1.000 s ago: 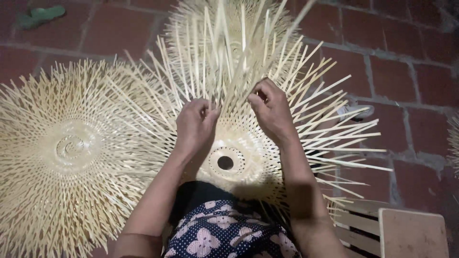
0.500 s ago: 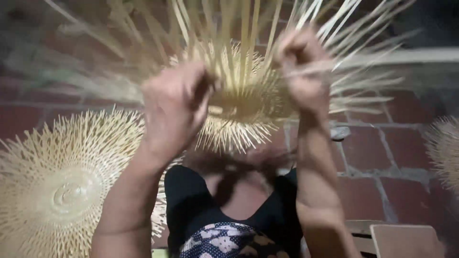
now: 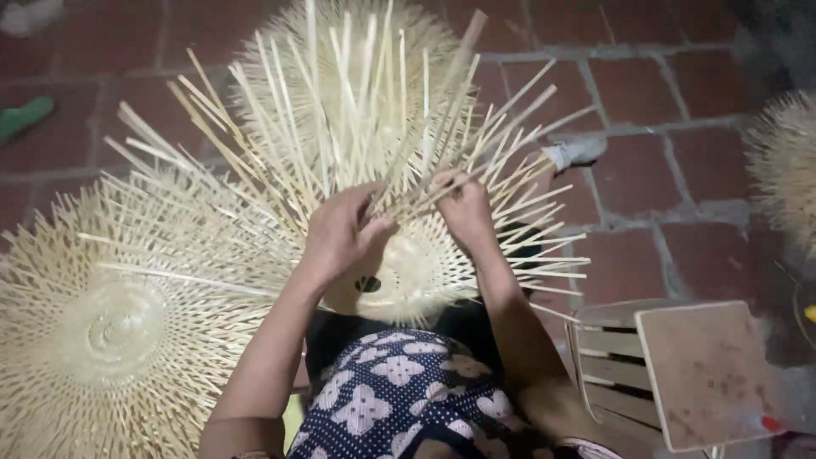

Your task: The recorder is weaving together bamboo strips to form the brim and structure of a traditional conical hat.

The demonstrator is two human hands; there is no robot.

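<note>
A half-woven bamboo basket (image 3: 416,272) rests on my lap, with a small dark hole near its woven centre and long pale splints fanning up and outward. My left hand (image 3: 340,234) grips several of those splints on the left side of the weave. My right hand (image 3: 463,204) is closed on a bundle of splints (image 3: 501,166) on the right side. Both hands sit close together just above the woven part.
A finished round bamboo weave (image 3: 110,331) lies on the red brick floor (image 3: 663,110) at my left, another (image 3: 340,51) behind. A further weave (image 3: 786,161) shows at the right edge. A small wooden stool (image 3: 680,365) stands at my right. A green item (image 3: 25,115) lies far left.
The basket was lifted up toward my face half a second ago and has come back down onto my lap. Both hands kept their grip on the splints.
</note>
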